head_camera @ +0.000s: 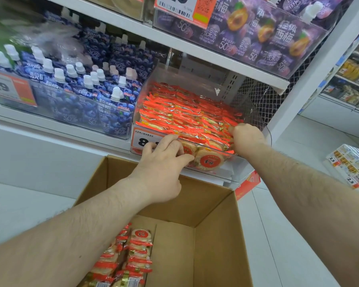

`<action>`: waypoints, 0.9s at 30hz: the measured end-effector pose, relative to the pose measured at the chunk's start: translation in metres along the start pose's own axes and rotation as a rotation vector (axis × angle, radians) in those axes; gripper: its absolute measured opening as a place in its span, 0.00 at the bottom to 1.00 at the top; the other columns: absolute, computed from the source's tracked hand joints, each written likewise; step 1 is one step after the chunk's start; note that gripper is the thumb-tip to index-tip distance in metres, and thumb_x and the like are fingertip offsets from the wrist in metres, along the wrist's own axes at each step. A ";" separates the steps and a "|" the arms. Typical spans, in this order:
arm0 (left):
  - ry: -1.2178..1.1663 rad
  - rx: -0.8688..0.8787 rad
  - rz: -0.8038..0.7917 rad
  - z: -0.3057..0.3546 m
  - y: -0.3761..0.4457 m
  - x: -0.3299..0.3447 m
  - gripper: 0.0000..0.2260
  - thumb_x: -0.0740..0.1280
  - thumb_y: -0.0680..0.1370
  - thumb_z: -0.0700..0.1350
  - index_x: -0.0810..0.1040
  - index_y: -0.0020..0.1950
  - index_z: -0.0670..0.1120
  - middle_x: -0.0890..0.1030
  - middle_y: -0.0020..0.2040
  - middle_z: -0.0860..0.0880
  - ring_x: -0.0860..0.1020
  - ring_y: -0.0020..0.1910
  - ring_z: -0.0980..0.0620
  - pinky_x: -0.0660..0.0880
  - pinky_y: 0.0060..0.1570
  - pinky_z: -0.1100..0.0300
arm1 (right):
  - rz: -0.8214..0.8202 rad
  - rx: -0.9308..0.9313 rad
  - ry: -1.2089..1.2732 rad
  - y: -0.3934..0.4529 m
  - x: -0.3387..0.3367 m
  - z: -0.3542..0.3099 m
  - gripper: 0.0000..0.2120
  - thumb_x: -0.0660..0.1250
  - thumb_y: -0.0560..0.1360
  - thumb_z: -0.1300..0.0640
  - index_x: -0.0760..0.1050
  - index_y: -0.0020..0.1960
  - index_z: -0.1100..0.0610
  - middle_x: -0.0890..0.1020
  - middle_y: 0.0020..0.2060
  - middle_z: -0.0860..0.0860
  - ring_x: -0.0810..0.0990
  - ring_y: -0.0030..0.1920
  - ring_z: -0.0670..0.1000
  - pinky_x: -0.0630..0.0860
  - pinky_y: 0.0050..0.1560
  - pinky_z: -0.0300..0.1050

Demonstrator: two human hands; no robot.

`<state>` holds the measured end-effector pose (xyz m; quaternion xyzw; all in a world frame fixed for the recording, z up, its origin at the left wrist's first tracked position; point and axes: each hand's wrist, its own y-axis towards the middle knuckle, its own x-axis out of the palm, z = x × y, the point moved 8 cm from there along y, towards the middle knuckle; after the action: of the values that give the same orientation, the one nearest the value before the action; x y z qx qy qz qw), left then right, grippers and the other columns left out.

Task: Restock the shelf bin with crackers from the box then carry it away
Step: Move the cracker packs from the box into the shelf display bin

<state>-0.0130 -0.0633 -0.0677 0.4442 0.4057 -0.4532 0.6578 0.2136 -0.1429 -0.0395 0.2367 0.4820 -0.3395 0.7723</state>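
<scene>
hands 2: left hand (pixel 161 172), right hand (pixel 247 137) | cardboard box (pixel 216 235) 1 | clear cracker bin (pixel 257 112) 1 | price tags 3 | cracker packs: too many to count

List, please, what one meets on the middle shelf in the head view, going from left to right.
Price tag reading 1.9 → clear bin of blueberry jelly pouches → clear bin of orange cracker packs, with the left hand at its front and the right hand inside → wire mesh panel.
</scene>
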 end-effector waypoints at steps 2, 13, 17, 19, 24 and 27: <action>-0.009 0.003 -0.002 0.000 0.002 0.000 0.29 0.64 0.75 0.46 0.61 0.75 0.56 0.62 0.67 0.53 0.42 0.75 0.52 0.49 0.71 0.46 | -0.025 0.006 0.034 0.001 0.001 0.002 0.15 0.71 0.73 0.57 0.76 0.57 0.59 0.74 0.45 0.56 0.78 0.48 0.58 0.75 0.48 0.50; -0.202 0.045 -0.025 -0.023 -0.014 0.022 0.22 0.63 0.77 0.44 0.69 0.70 0.55 0.71 0.64 0.58 0.64 0.67 0.56 0.57 0.67 0.57 | 0.954 -0.166 0.600 -0.089 -0.085 -0.029 0.12 0.65 0.71 0.65 0.79 0.54 0.61 0.78 0.45 0.58 0.77 0.42 0.54 0.76 0.40 0.47; -0.106 -0.120 -0.288 -0.060 -0.028 0.062 0.22 0.63 0.75 0.45 0.70 0.70 0.54 0.72 0.67 0.54 0.68 0.68 0.53 0.65 0.66 0.51 | 0.823 -0.605 0.780 -0.138 -0.043 -0.132 0.08 0.64 0.71 0.66 0.81 0.46 0.62 0.79 0.38 0.55 0.78 0.37 0.55 0.75 0.34 0.45; -0.095 -0.169 -0.381 -0.074 -0.038 0.077 0.23 0.64 0.75 0.45 0.70 0.70 0.54 0.72 0.66 0.52 0.71 0.66 0.51 0.69 0.64 0.49 | 0.505 -0.599 0.831 -0.130 0.011 -0.174 0.09 0.63 0.71 0.64 0.80 0.48 0.59 0.79 0.41 0.53 0.79 0.40 0.55 0.77 0.37 0.46; -0.121 -0.257 -0.460 -0.100 -0.055 0.098 0.20 0.65 0.77 0.47 0.71 0.69 0.55 0.72 0.66 0.53 0.72 0.64 0.52 0.72 0.63 0.53 | -0.327 -0.278 0.787 -0.106 0.182 -0.233 0.14 0.60 0.74 0.62 0.79 0.56 0.56 0.81 0.54 0.53 0.79 0.55 0.56 0.76 0.54 0.46; -0.136 -0.299 -0.513 -0.112 -0.061 0.111 0.19 0.65 0.77 0.46 0.72 0.68 0.55 0.72 0.66 0.52 0.73 0.63 0.51 0.73 0.62 0.53 | -0.662 0.060 0.986 -0.127 0.261 -0.251 0.16 0.60 0.77 0.60 0.76 0.64 0.57 0.79 0.60 0.52 0.77 0.61 0.54 0.73 0.56 0.39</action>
<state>-0.0569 0.0054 -0.2154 0.1942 0.5220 -0.5686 0.6054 0.0509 -0.1297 -0.3865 0.2253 0.8223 -0.4254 0.3034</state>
